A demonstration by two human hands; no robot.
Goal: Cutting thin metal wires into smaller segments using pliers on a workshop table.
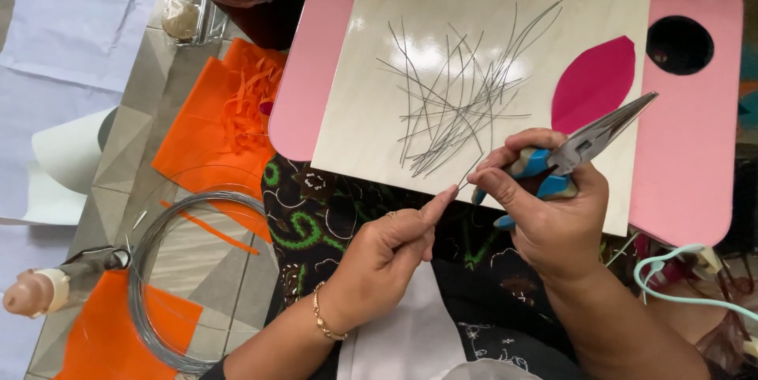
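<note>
Both hands meet over the lap: left hand point(388, 247) and right hand point(545, 206) pinch one short wire piece point(467, 175) between them — pliers point(584, 147) gripped too. Many cut wires point(458, 95) lie at 12 o'clock on the worktop point(371, 64); a wire coil point(170, 269) at 9 o'clock looks largely unused.

orange felt sheets point(207, 123) | wire coil point(162, 269) (on floor) | glue gun point(55, 285) | pink petal point(594, 84)

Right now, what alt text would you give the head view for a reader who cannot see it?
Two hands pinch a short wire piece between their fingertips: the left hand from below, the right hand also holding blue-handled needle-nose pliers. Beyond lie a pile of cut wires on a pale board, and a wire coil on the floor.
</note>
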